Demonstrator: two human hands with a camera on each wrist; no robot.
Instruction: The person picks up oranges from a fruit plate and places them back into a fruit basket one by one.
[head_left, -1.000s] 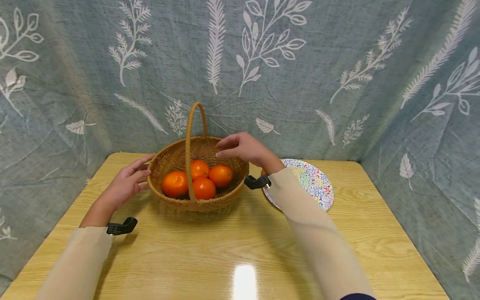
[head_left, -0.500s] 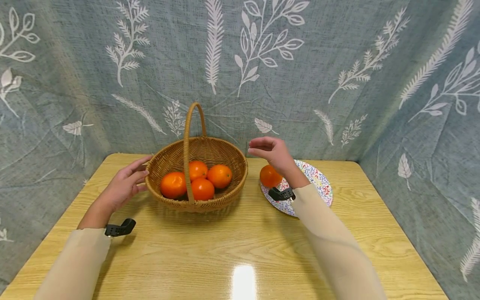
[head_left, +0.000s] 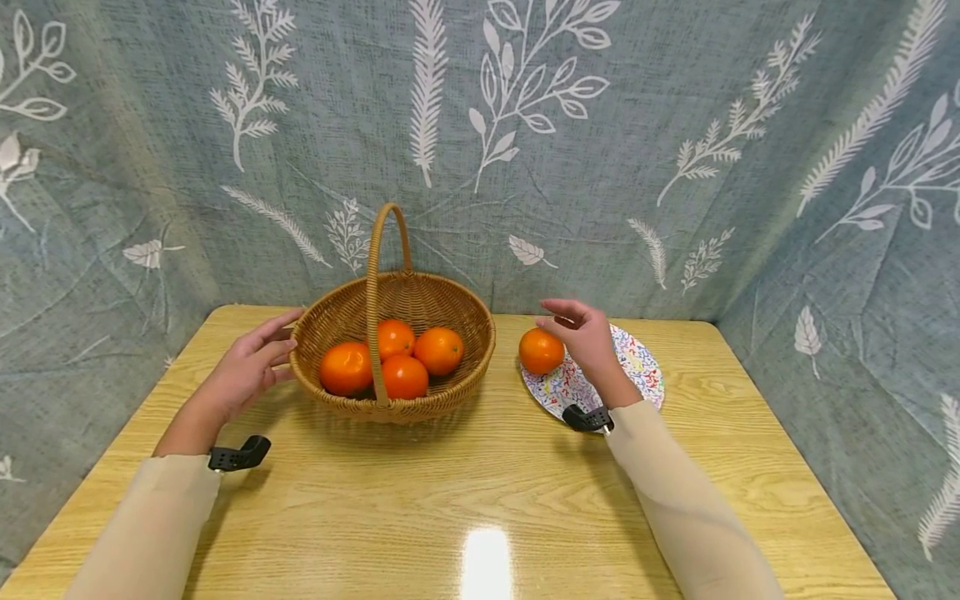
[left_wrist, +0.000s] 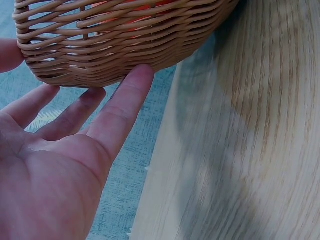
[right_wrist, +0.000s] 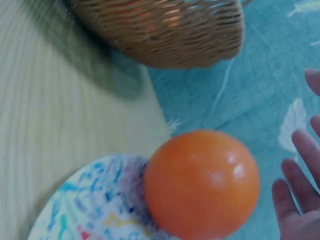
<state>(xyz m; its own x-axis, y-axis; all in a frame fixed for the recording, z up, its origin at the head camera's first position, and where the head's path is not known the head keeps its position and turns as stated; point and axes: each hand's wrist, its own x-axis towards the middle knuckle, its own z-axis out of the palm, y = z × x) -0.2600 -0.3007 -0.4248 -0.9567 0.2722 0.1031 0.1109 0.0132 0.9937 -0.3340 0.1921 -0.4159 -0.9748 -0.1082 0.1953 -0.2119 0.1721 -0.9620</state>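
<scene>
A wicker basket (head_left: 465, 367) with a tall arched handle stands left of centre and holds several oranges (head_left: 347, 369). My left hand (head_left: 242, 371) rests its fingertips against the basket's left side; in the left wrist view the fingers (left_wrist: 120, 107) lie nearly straight along the weave. To the right, a single orange (head_left: 542, 351) sits on the left part of a round plate (head_left: 637, 367) with multicoloured squiggles. Over that plate hovers my right hand (head_left: 588, 337), just right of the orange, with loosely bent fingers and nothing held. The right wrist view shows a gap between fingers and orange (right_wrist: 202, 184).
The light wooden table (head_left: 390, 508) carries both basket and plate. A grey-blue curtain (head_left: 465, 150) with white leaf prints hangs behind the table and along both sides. Bare wood separates basket from plate.
My right hand has moved right and down, from above the basket's right side to beside the orange on the plate. The left hand has stayed at the basket.
</scene>
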